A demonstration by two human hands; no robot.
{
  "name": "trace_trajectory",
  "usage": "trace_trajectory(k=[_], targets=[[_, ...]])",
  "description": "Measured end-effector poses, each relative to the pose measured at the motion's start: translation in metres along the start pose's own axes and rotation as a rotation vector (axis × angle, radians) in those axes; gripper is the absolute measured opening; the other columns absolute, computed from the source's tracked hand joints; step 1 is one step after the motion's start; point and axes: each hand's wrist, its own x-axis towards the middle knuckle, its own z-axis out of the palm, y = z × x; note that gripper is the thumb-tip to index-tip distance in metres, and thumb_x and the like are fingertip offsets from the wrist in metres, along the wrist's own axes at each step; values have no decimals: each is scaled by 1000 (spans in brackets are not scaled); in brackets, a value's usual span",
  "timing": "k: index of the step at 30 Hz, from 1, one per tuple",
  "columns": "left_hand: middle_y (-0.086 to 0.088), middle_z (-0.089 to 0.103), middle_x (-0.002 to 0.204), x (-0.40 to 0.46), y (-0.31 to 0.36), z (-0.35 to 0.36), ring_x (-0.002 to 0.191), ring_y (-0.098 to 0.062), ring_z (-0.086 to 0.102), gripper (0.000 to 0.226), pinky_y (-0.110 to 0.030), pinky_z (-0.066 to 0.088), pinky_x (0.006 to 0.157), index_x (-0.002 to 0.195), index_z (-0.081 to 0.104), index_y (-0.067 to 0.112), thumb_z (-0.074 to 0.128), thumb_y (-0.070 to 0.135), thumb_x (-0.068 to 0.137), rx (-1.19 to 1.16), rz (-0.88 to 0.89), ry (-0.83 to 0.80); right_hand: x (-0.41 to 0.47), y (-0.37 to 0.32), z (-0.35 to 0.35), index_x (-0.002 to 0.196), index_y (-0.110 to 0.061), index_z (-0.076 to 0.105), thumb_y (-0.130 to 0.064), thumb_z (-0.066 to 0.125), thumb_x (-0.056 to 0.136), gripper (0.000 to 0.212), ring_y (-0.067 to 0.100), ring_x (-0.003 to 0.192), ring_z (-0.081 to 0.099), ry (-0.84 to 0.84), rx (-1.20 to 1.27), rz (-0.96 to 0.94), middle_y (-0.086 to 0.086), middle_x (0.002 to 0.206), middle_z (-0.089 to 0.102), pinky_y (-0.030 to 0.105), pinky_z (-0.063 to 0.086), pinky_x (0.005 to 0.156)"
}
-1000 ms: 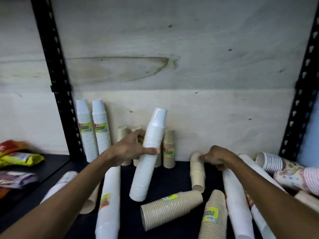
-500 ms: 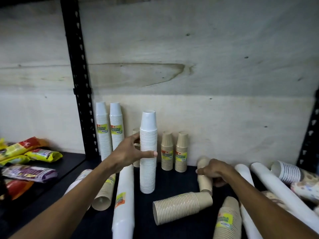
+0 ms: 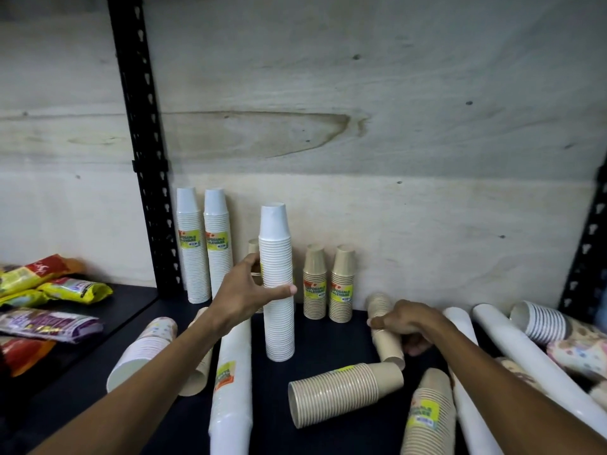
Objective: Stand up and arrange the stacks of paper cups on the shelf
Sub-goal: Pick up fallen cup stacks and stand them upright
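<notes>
A tall white cup stack [image 3: 276, 257] stands upright on the dark shelf [image 3: 331, 346]. My left hand [image 3: 243, 292] grips it at mid-height, thumb across its front. My right hand [image 3: 405, 320] grips a small brown cup stack [image 3: 389, 348] that lies on its side. Two white stacks [image 3: 203, 244] and two short brown stacks [image 3: 328, 284] stand against the back wall. Another brown stack [image 3: 345, 392] lies flat in front.
Long white stacks [image 3: 231, 385] lie left and right [image 3: 532, 359] of the middle. Patterned cup stacks [image 3: 558, 326] lie at far right, one more at left [image 3: 141, 353]. Snack packets [image 3: 49, 290] fill the neighbouring shelf. Black uprights [image 3: 141, 126] frame the bay.
The tall white stack went from tilted to upright in my left hand. My right hand stays on the lying brown stack. The camera view shifted left.
</notes>
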Motion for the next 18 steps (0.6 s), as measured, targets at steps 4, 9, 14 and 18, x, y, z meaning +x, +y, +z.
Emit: trace_trajectory(k=[4,9,14,18], targets=[[6,63,122,0,0,1,110,-14,60,98,-33,53,90,137,46,23,89,51,54,28,15,-1,0,1,0,117,-9,55,-57,71,81,63,23,87,69,-35,22,-15,10,109,66,31,61,65],[4,49,139,-7,8,-1,121,-13,52,115,-36,48,100,147,30,26,89,55,52,-21,72,126,-4,2,-1,112,-7,57,-46,70,85,49,27,91,70,-29,24,-33,13,105,67,38,62,76],[5,29,140,-27,36,5,125,-11,41,99,-33,41,104,146,29,32,83,54,67,64,303,405,-15,5,-16,114,-4,58,-42,68,86,47,28,91,66,91,-35,-63,14,106,64,33,58,71],[4,34,130,-35,65,23,121,-16,43,82,-35,42,105,139,41,31,79,57,70,63,446,479,-16,11,-30,89,-2,60,-37,76,82,39,29,84,65,155,84,-76,15,97,65,27,51,48]])
